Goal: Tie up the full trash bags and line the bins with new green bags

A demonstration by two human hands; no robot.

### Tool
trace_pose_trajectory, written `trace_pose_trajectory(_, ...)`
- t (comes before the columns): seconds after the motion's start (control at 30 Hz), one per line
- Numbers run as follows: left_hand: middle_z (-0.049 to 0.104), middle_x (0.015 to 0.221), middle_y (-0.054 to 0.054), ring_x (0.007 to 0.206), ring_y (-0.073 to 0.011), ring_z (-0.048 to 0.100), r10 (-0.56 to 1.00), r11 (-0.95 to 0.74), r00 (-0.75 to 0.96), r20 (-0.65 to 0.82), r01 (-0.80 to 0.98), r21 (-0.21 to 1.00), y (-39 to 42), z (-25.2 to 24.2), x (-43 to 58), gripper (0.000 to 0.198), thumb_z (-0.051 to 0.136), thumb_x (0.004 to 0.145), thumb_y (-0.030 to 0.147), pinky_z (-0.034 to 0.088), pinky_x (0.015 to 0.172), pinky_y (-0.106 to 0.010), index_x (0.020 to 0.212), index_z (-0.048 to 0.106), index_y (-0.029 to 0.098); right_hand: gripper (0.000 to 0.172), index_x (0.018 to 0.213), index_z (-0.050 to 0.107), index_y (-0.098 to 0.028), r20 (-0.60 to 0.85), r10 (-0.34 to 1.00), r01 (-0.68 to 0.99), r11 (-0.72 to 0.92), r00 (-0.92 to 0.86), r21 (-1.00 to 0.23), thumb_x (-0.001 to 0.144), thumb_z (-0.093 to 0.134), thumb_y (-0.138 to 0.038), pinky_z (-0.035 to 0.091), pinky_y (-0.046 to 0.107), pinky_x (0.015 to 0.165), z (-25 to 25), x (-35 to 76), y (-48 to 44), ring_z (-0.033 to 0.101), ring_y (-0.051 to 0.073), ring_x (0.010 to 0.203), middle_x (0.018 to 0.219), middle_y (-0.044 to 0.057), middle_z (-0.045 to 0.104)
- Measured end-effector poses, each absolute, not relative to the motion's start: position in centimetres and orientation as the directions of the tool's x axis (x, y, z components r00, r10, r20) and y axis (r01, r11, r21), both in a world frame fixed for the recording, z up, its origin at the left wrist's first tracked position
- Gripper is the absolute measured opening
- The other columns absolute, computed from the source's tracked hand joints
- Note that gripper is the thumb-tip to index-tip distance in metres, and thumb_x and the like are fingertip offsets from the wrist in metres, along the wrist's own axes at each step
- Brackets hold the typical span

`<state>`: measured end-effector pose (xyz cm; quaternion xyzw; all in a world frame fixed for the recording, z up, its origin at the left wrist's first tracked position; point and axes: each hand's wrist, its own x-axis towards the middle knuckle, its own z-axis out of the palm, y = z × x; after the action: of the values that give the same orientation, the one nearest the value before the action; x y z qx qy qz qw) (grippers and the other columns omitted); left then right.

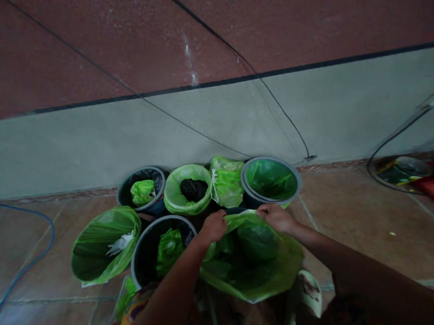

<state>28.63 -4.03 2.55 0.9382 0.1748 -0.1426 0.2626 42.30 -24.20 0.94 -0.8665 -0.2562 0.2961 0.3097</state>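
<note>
Bins (92, 243), five of 'em, around one held-open green bag (252, 274) (clock centre): green-lined at 9, grey-rimmed pair (144, 247) at 10 and 9, green-lined again at 10:30, one tied bag (230, 187) near 12, grey-rimmed at 1. Left fingers (219, 221) clamped on the green bag's rim near 11, right fingers (264, 210) too, near 1.

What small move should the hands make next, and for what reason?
Probably the left hand and right hand should ease the far edge of the green bag over the dark rim visible just beyond it: both grip that edge, and the bag's mouth gapes open.
</note>
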Motion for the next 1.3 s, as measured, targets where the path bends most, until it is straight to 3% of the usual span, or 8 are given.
trace_pose_trajectory(0.2,0.070,0.082,-0.002,0.077,-0.0159,0.062,0.168,-0.668,0.937,-0.307,0.337,0.663,-4.0,2.5,29.2,0.026,0.050,0.090,0.035,0.044,0.072,-0.025,0.089,0.070,0.018,0.027,0.079,0.068,-0.017,-0.325,0.665,0.204,-0.589,0.673,-0.782,0.082,0.048,-0.035,0.039,0.026,0.063,1.2,41.7,-23.5,0.057,0.015,0.066,0.072,0.003,0.066)
trace_pose_trajectory(0.37,0.047,0.056,0.001,0.060,-0.0128,0.045,0.251,-0.518,0.928,-0.275,0.369,0.771,-3.9,1.9,29.7,0.037,0.049,0.088,0.040,0.037,0.061,-0.027,0.060,0.057,0.018,0.031,0.079,0.066,-0.017,-0.296,0.702,0.131,-0.485,0.648,-0.864,0.081,0.054,-0.046,0.036,0.025,0.056,1.9,41.1,-22.9,0.051,0.013,0.061,0.068,0.000,0.061)
trace_pose_trajectory(0.63,0.040,0.056,0.004,0.058,-0.0097,0.038,0.193,-0.218,0.918,-0.348,0.386,0.897,-3.4,2.3,29.8,0.037,0.053,0.078,0.047,0.031,0.056,-0.026,0.057,0.052,0.017,0.025,0.079,0.065,-0.014,-0.440,0.750,0.062,-0.535,0.494,-0.842,0.068,0.070,-0.036,0.034,0.023,0.054,3.7,41.0,-22.7,0.049,0.011,0.057,0.065,-0.002,0.057)
trace_pose_trajectory(0.73,0.039,0.056,0.005,0.059,-0.0098,0.037,0.169,-0.287,0.927,-0.335,0.371,0.883,-3.3,2.3,29.7,0.038,0.052,0.077,0.049,0.029,0.057,-0.025,0.056,0.051,0.017,0.015,0.081,0.070,-0.015,-0.453,0.739,0.278,-0.631,0.498,-0.724,0.068,0.070,-0.023,0.036,0.023,0.058,4.4,41.0,-22.7,0.053,0.012,0.061,0.067,-0.002,0.061)
trace_pose_trajectory(0.87,0.035,0.056,0.005,0.059,-0.0102,0.035,0.167,-0.439,0.936,-0.309,0.351,0.827,-3.3,1.9,29.6,0.046,0.049,0.082,0.055,0.027,0.057,-0.026,0.057,0.051,0.017,0.022,0.089,0.075,-0.019,-0.442,0.724,0.516,-0.688,0.529,-0.510,0.067,0.071,-0.018,0.039,0.024,0.066,4.2,41.2,-23.0,0.062,0.017,0.076,0.083,0.003,0.071)
trace_pose_trajectory(1.0,0.036,0.056,0.005,0.058,-0.0101,0.036,0.188,-0.543,0.945,-0.266,0.326,0.774,-3.4,1.7,29.4,0.047,0.047,0.088,0.052,0.027,0.058,-0.026,0.058,0.052,0.017,0.041,0.106,0.072,-0.020,-0.373,0.759,0.411,-0.618,0.533,-0.671,0.066,0.076,-0.032,0.045,0.026,0.071,2.7,41.3,-23.1,0.066,0.021,0.086,0.100,0.004,0.073)
trace_pose_trajectory(1.1,0.042,0.058,0.004,0.060,-0.0107,0.041,0.186,-0.627,0.949,-0.254,0.314,0.713,-3.5,1.6,29.4,0.043,0.045,0.093,0.043,0.031,0.060,-0.025,0.061,0.055,0.017,0.029,0.095,0.073,-0.015,-0.372,0.750,0.272,-0.579,0.547,-0.769,0.079,0.063,-0.038,0.045,0.025,0.066,1.7,41.4,-22.7,0.065,0.019,0.078,0.089,0.005,0.074)
trace_pose_trajectory(1.3,0.068,0.080,-0.005,0.075,-0.0147,0.060,0.368,-0.739,0.878,-0.306,0.476,0.477,-3.7,0.0,29.8,0.030,0.042,0.095,0.024,0.040,0.072,-0.025,0.081,0.068,0.016,0.027,0.086,0.073,-0.015,-0.346,0.625,0.345,-0.720,0.700,-0.603,0.089,0.050,-0.028,0.040,0.025,0.064,-0.5,41.7,-22.0,0.064,0.016,0.073,0.082,0.006,0.073)
